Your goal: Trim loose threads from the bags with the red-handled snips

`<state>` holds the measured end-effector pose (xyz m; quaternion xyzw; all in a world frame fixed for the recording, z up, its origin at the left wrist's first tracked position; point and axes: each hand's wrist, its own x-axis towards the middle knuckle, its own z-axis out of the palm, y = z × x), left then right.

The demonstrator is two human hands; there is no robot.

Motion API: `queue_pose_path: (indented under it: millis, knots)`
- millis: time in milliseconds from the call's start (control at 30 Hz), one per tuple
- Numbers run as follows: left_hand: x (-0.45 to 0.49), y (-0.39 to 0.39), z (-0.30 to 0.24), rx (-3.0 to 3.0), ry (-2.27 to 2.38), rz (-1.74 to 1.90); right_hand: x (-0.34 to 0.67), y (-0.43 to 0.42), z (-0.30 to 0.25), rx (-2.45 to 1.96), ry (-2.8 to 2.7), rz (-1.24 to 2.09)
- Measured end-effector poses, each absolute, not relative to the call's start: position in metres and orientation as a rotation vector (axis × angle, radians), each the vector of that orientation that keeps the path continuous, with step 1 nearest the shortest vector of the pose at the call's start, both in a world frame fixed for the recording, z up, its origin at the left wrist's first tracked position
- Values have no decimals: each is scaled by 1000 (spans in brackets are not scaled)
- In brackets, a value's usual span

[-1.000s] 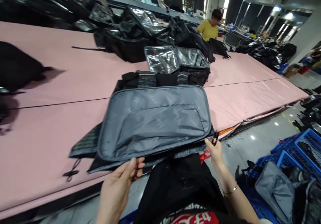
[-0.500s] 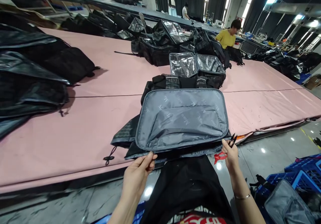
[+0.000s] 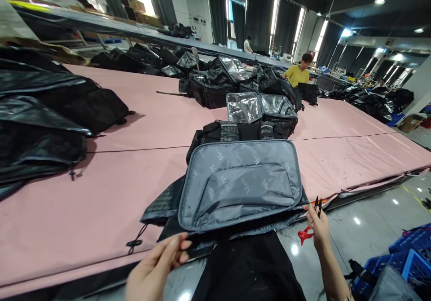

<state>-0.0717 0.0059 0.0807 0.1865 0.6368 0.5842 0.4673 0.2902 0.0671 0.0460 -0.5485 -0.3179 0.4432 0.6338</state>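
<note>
In front of me on the table's near edge lies an open black backpack (image 3: pixel 161 204), its grey printed lining panel (image 3: pixel 242 184) facing up. My left hand (image 3: pixel 158 265) is closed in a pinch at the bag's near left edge, below the panel's corner. Black thread snips (image 3: pixel 318 206) with a red piece (image 3: pixel 305 235) stick out of my closed right hand (image 3: pixel 318 229). The same hand's fingertips touch the bag's near right corner. From the bag's left side a cord with a black toggle (image 3: pixel 134 243) hangs onto the pink cover.
Black bags (image 3: pixel 57 112) are piled at the left on the pink table (image 3: pixel 134 179). Open silver-lined bags (image 3: pixel 244 108) stand beyond my bag. A person in yellow (image 3: pixel 296 75) works at the far side. Blue crates (image 3: pixel 387 265) sit on the floor at right.
My view has tilted up, so the bag sits lower in it. My left hand has slid left along the bag's near edge; the right hand still holds the snips by the right corner.
</note>
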Motion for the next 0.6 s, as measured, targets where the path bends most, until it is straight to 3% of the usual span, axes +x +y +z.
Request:
queue_pose_path:
  millis: [100,600]
  knots:
    - [-80,15,88,426,1602,1545,285,72,60,-1258,-723,1052]
    - [-77,36,102,479,1620,1365,271,97,64,-1247,-881,1095]
